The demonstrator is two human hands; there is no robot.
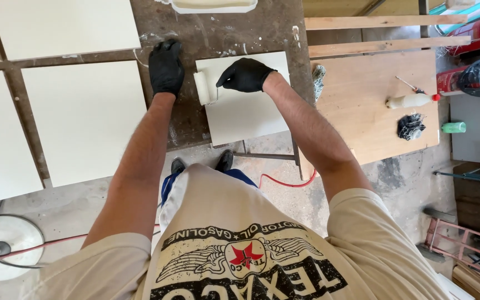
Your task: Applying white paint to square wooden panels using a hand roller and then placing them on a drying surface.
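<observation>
My right hand (245,74), in a black glove, grips the handle of a small paint roller (203,88) whose white sleeve rests on the left edge of a white painted board (248,111). That board lies on a dark, paint-stained workbench (206,33). My left hand (166,66), also black-gloved, presses flat on the bench just left of the board, fingers closed together, holding nothing.
Large white panels (84,116) lie on a frame to the left. A paint tray (213,5) sits at the bench's far edge. To the right, a plywood table (362,111) carries a squeeze bottle (412,100) and a black rag (410,126). A red cable (284,183) crosses the floor.
</observation>
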